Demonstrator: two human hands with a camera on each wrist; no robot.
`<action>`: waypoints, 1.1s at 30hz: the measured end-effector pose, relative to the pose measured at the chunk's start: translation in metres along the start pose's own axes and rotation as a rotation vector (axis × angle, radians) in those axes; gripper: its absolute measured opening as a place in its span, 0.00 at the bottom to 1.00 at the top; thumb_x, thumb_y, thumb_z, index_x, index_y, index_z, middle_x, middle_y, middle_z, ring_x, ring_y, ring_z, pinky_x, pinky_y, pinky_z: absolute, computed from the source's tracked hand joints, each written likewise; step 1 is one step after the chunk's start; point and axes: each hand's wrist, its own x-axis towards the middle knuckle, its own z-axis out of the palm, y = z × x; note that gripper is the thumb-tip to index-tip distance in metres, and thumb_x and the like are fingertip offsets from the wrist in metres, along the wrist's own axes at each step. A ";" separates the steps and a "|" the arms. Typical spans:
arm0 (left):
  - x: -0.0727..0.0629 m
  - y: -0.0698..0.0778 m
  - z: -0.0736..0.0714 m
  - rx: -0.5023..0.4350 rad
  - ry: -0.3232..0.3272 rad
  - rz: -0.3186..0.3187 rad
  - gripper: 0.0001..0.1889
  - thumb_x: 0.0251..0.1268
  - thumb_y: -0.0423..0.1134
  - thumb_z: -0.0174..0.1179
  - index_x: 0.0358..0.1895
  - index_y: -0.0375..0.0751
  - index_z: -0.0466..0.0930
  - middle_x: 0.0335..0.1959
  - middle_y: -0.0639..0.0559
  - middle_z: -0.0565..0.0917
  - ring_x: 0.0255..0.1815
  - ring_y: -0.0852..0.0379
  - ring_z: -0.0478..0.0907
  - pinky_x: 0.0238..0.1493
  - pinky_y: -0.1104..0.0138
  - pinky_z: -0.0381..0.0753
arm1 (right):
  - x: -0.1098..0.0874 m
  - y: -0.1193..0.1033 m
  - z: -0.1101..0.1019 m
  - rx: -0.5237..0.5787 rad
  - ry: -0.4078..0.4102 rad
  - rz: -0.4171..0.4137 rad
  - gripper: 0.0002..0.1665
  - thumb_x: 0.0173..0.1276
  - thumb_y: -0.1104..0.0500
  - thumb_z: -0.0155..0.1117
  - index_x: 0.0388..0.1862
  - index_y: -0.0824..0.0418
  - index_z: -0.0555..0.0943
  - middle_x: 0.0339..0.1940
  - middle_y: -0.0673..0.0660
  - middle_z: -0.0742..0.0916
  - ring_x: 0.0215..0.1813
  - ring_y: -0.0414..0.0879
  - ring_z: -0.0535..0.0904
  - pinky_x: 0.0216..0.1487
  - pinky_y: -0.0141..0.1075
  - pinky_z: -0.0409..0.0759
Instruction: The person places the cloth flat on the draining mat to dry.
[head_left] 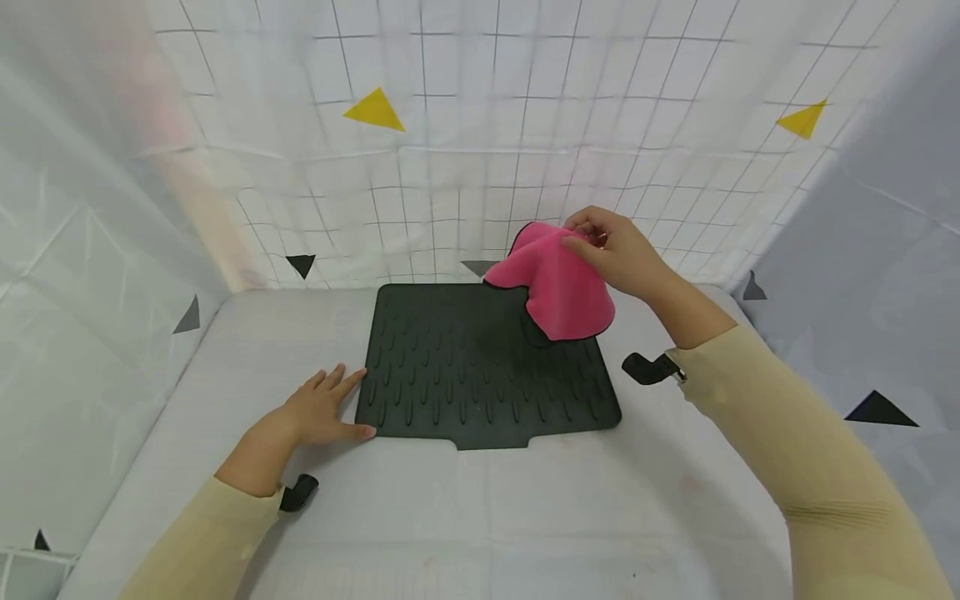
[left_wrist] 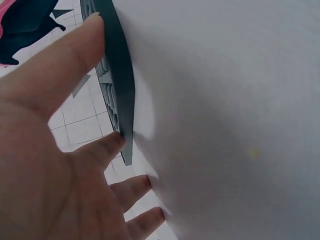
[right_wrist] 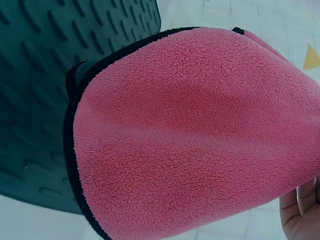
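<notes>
From my remote view: pink cloth [head_left: 562, 287] hangs from right hand [head_left: 618, 254], pinched between thumb and fingers, over far right part of dark mat [head_left: 450, 358]. Left hand [head_left: 311, 414], fingers spread, touches mat's left edge. I note hands well apart, cloth beyond left hand's reach.

No text, label, brand, number or sign can be read in the head view or either wrist view.
</notes>
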 end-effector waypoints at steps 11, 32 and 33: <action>0.000 -0.004 -0.002 0.016 -0.002 0.000 0.55 0.58 0.69 0.63 0.79 0.37 0.52 0.77 0.24 0.50 0.74 0.19 0.47 0.70 0.33 0.52 | 0.016 -0.025 0.026 -0.014 -0.083 -0.026 0.15 0.75 0.53 0.62 0.55 0.59 0.78 0.47 0.58 0.81 0.47 0.52 0.76 0.45 0.42 0.76; 0.000 -0.005 -0.001 -0.004 0.002 -0.012 0.56 0.56 0.70 0.64 0.79 0.39 0.52 0.77 0.24 0.50 0.74 0.19 0.46 0.69 0.32 0.51 | 0.012 0.010 0.126 -0.058 -0.260 -0.168 0.09 0.71 0.60 0.66 0.47 0.61 0.81 0.38 0.54 0.83 0.40 0.48 0.76 0.44 0.38 0.78; 0.000 -0.005 -0.001 -0.003 0.003 -0.011 0.56 0.56 0.69 0.64 0.79 0.39 0.52 0.77 0.24 0.50 0.74 0.19 0.46 0.69 0.32 0.51 | 0.012 0.013 0.129 -0.061 -0.262 -0.170 0.08 0.71 0.60 0.67 0.47 0.60 0.81 0.39 0.54 0.84 0.41 0.48 0.77 0.45 0.38 0.78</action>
